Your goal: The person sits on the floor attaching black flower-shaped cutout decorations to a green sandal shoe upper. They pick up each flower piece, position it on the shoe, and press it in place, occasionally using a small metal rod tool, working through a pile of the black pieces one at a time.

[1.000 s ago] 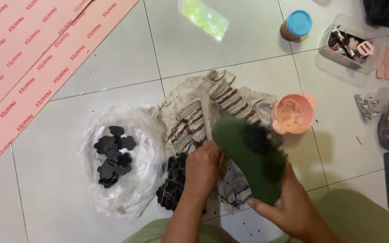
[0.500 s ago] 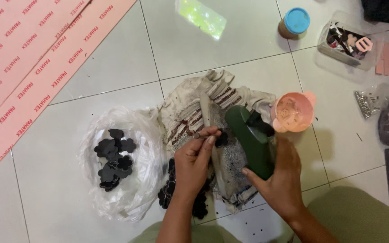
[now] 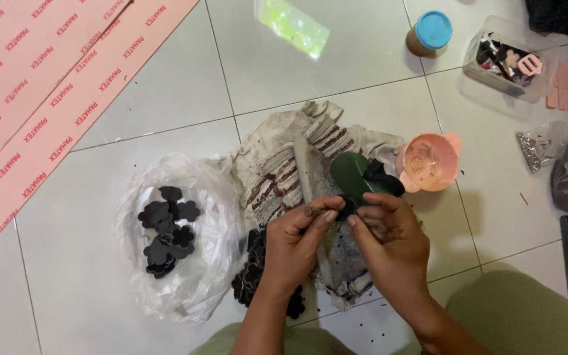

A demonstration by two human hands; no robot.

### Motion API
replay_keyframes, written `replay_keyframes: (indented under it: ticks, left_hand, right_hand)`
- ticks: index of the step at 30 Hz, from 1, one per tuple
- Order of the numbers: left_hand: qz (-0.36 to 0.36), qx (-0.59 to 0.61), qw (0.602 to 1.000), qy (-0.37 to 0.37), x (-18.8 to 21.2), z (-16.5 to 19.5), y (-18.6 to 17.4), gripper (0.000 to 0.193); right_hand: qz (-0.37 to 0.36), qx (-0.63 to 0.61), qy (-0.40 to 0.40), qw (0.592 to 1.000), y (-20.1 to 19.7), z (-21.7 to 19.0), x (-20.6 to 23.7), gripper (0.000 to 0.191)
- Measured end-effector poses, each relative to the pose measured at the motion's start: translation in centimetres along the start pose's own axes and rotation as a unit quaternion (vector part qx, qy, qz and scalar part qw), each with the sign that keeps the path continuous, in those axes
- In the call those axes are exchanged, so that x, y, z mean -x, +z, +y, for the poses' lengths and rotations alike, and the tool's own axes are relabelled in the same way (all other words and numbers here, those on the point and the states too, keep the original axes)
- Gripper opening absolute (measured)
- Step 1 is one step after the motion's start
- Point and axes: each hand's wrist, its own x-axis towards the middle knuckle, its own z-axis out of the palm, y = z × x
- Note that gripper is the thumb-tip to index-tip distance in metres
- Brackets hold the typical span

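**A home craft corner on a tiled floor**

The work is laid out straight on a white tiled floor (image 3: 165,98), not on any bench. At the centre lies a stained rag (image 3: 284,164). Left of it sits a clear plastic bag of black flower cut-outs (image 3: 165,230); far left, pink foam sheets (image 3: 34,85); to its right, a small pink bowl (image 3: 426,162); up right, a clear box of trimmings (image 3: 504,62) and a blue-lidded jar (image 3: 430,34)

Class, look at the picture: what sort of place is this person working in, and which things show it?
Probably a home craft workspace on a tiled floor: a plastic bag of black flower cut-outs, a stained work cloth, and a clear tub of small parts.
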Motion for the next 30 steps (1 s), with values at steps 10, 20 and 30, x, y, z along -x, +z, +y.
replay_keyframes:
  ticks: [10, 20, 30]
  left_hand:
    - [0.3, -0.01, 0.95, 0.085, 0.2, 1.5, -2.0, 0.007]
    - [0.148, -0.311, 0.861, 0.375, 3.1, 4.9, 2.1, 0.015]
    - [0.17, -0.273, 0.867, 0.38, 2.1, 5.9, -0.1, 0.029]
  right_hand:
    - [-0.104, -0.079, 0.046, 0.99, 0.7, 1.3, 0.0, 0.041]
    - [-0.298, 0.204, -0.346, 0.866, 12.6, 0.2, -1.0, 0.026]
    - [-0.256, 0.317, -0.375, 0.833, 21.6, 1.5, -1.5, 0.025]
